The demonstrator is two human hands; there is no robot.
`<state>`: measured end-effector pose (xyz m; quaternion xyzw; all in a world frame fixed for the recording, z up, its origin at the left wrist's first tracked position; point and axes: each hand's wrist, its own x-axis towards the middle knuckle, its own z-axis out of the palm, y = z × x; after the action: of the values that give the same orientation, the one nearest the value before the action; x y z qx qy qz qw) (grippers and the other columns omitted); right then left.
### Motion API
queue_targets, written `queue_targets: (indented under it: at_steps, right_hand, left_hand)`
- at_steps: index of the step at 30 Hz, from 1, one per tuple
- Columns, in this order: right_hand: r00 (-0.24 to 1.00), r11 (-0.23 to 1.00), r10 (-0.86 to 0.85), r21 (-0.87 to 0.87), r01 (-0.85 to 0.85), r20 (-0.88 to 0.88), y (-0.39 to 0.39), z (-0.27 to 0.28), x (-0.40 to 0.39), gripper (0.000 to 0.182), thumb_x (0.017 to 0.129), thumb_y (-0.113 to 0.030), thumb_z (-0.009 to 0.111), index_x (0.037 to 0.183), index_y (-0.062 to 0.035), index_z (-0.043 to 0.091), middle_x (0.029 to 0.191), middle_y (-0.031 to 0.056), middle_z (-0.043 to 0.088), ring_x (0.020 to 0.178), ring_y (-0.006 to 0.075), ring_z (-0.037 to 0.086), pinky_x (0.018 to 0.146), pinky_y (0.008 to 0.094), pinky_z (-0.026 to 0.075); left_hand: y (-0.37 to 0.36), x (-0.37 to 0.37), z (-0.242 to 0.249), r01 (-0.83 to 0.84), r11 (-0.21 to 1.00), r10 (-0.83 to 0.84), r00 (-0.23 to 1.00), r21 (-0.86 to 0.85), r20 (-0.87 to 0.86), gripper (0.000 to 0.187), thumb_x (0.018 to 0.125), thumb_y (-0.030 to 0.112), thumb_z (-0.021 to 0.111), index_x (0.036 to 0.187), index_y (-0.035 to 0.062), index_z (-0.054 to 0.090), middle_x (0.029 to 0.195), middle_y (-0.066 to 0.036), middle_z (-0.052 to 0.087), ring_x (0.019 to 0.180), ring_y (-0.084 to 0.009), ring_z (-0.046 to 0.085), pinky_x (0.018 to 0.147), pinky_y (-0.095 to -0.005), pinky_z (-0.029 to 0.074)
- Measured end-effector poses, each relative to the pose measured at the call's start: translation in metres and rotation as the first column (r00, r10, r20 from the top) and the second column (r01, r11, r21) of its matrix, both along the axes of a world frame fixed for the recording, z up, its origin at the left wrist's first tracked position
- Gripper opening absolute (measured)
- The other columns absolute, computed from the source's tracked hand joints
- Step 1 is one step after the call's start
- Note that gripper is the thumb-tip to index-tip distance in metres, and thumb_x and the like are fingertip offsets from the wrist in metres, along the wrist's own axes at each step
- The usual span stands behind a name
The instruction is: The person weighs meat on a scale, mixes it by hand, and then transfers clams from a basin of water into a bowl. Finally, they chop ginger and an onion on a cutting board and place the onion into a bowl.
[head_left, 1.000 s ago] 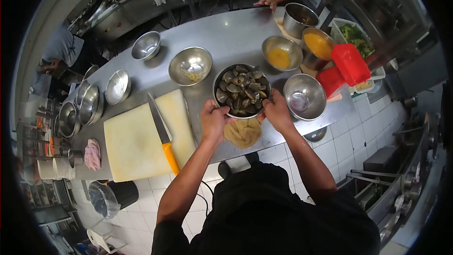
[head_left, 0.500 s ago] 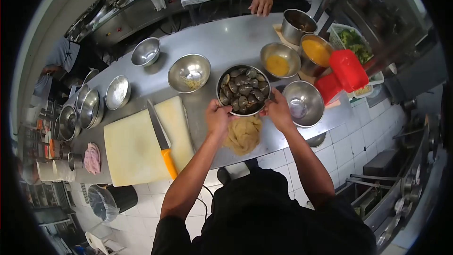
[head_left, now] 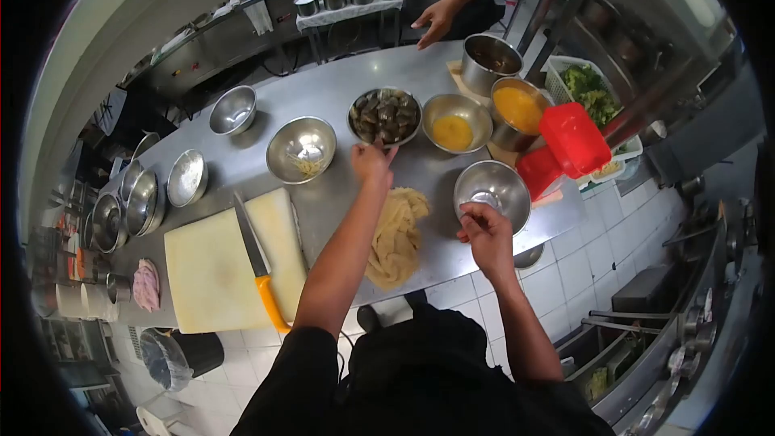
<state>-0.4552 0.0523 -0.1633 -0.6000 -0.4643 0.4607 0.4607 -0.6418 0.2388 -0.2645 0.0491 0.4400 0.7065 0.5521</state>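
Note:
A steel bowl of dark-shelled clams stands on the metal table, ahead of me. My left hand grips its near rim, fingertips at the edge. Closer to me, my right hand has its fingers curled inward and shows nothing in them; it overlaps the near left rim of another steel bowl. Between my forearms lies a crumpled tan cloth. Just right of the clams sits a bowl with yellow liquid, and to their left a bowl holding pale shreds.
On the left, an orange-handled knife lies across a cutting board. Steel pots, a red plastic container and a basket of greens crowd the right end. Across the table a co-worker's hand reaches over the far edge.
The bowl of clams has moved away from me and onto the table's far part. My right hand has left it and come back toward the steel bowl on the right.

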Motion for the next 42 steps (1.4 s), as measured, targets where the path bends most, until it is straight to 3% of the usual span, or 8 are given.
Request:
queue_targets:
  at_steps: [7,10,14,29,37,38,40,42]
  right_hand:
    - [0.996,0.998,0.054,0.022,-0.053,-0.071,0.003,0.011,0.03,0.012,0.09,0.004,0.061,0.1,0.0024,0.068,0.087,0.0046,0.064,0.068,0.0108,0.062,0.061,0.0242,0.052]
    - [0.995,0.997,0.068,0.034,-0.066,-0.077,-0.016,0.024,0.063,0.013,0.087,0.007,0.063,0.097,0.002,0.069,0.079,0.005,0.064,0.068,0.0114,0.062,0.061,0.0247,0.052]
    - [0.997,0.997,-0.071,-0.018,0.071,0.012,-0.078,0.052,0.092,0.014,0.085,0.008,0.063,0.098,0.0033,0.068,0.078,0.0048,0.064,0.066,0.0116,0.062,0.058,0.0257,0.051]
    - [0.939,0.946,-0.325,0.049,0.321,0.109,-0.274,0.133,0.167,0.011,0.086,0.005,0.065,0.096,0.0041,0.069,0.079,0.0043,0.065,0.064,0.011,0.06,0.058,0.0244,0.049]
    - [0.876,0.91,0.125,0.407,0.086,-0.466,-0.372,0.068,0.333,0.007,0.084,0.004,0.066,0.091,0.0063,0.068,0.081,0.0124,0.064,0.062,0.016,0.061,0.054,0.0299,0.052]
    - [0.853,0.944,-0.173,0.165,0.286,-0.492,-0.374,0.042,0.353,0.009,0.084,0.001,0.068,0.091,0.0057,0.068,0.081,0.0111,0.064,0.065,0.0192,0.063,0.059,0.0314,0.053]
    - [0.567,0.797,-0.482,0.065,0.601,0.668,-0.372,-0.025,0.381,0.021,0.081,-0.003,0.068,0.102,0.0009,0.071,0.085,0.0134,0.07,0.074,0.0197,0.067,0.068,0.0347,0.054]
    - [0.723,0.79,-0.462,-0.132,0.599,0.514,-0.392,-0.067,0.413,0.024,0.081,-0.004,0.069,0.104,-0.0009,0.071,0.084,0.0144,0.071,0.073,0.0191,0.068,0.068,0.035,0.054]
  left_hand:
    - [-0.053,-0.007,0.029,0.351,0.935,-0.329,0.805,-0.051,-0.493,0.019,0.089,-0.003,0.054,0.107,0.0021,0.053,0.087,-0.012,0.064,0.067,-0.0237,0.064,0.064,-0.0333,0.056]
    - [-0.103,-0.012,0.052,0.48,0.847,-0.35,0.178,-0.23,-0.92,0.016,0.082,-0.002,0.059,0.098,0.0004,0.06,0.085,-0.017,0.067,0.072,-0.0317,0.067,0.066,-0.0378,0.055]
    - [-0.152,-0.018,0.03,0.419,0.764,-0.278,-0.472,-0.49,-0.836,0.015,0.075,0.004,0.062,0.089,0.0008,0.066,0.093,-0.021,0.068,0.083,-0.0381,0.067,0.074,-0.0451,0.054]
    - [-0.134,-0.023,-0.033,0.466,0.79,-0.073,-0.573,-0.398,-0.816,0.011,0.077,0.012,0.066,0.08,0.0017,0.067,0.087,-0.023,0.068,0.086,-0.0431,0.064,0.078,-0.0515,0.05]
    - [-0.155,-0.011,-0.009,0.322,0.859,-0.036,-0.738,-0.398,-0.674,0.02,0.073,0.009,0.062,0.089,0.0015,0.07,0.085,-0.022,0.069,0.082,-0.0414,0.067,0.075,-0.0522,0.052]
    - [-0.154,-0.014,-0.006,0.378,0.839,0.014,-0.735,-0.392,-0.678,0.023,0.073,0.01,0.061,0.092,0.0012,0.07,0.085,-0.022,0.069,0.082,-0.0416,0.067,0.074,-0.0517,0.053]
    - [-0.136,-0.034,-0.024,0.413,0.868,0.05,-0.625,-0.276,-0.779,0.029,0.073,0.013,0.061,0.097,-0.0001,0.07,0.087,-0.024,0.069,0.085,-0.0425,0.067,0.076,-0.0509,0.053]
    - [-0.145,-0.032,-0.006,0.26,0.914,-0.049,-0.691,-0.312,-0.721,0.031,0.076,0.016,0.063,0.102,0.0014,0.071,0.09,-0.026,0.069,0.089,-0.0447,0.066,0.078,-0.0515,0.053]
